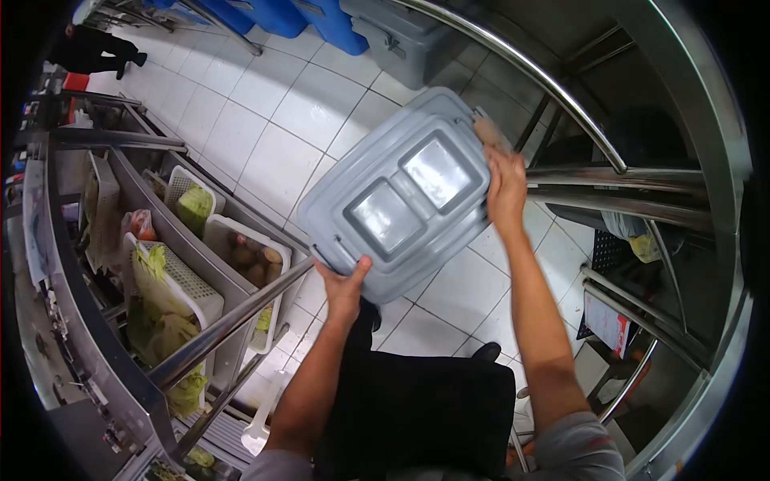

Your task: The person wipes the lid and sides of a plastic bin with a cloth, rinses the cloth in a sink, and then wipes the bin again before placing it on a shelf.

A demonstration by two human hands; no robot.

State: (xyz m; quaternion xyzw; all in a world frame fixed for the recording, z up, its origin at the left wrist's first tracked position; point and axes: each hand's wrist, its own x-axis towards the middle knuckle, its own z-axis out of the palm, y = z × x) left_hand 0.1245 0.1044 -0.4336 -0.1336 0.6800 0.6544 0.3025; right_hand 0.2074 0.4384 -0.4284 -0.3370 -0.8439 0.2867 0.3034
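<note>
A grey lidded plastic storage bin [413,200] hangs tilted over the tiled floor in front of me, its lid with two square recesses turned up toward the camera. At its near left corner my left hand [345,287] grips the rim, thumb lying on top. My right hand [505,183] clasps the handle side at the right end, where the fingers are partly blurred and wrap out of sight. The lid lies closed on the bin, so what is inside stays hidden.
White baskets of lettuce [194,210] and potatoes [257,260] stand on the left rack behind a metal rail [233,325]. Steel rails [618,183] run close on the right. Blue bins [269,14] and another grey bin [405,40] stand ahead. A person [95,52] is far left.
</note>
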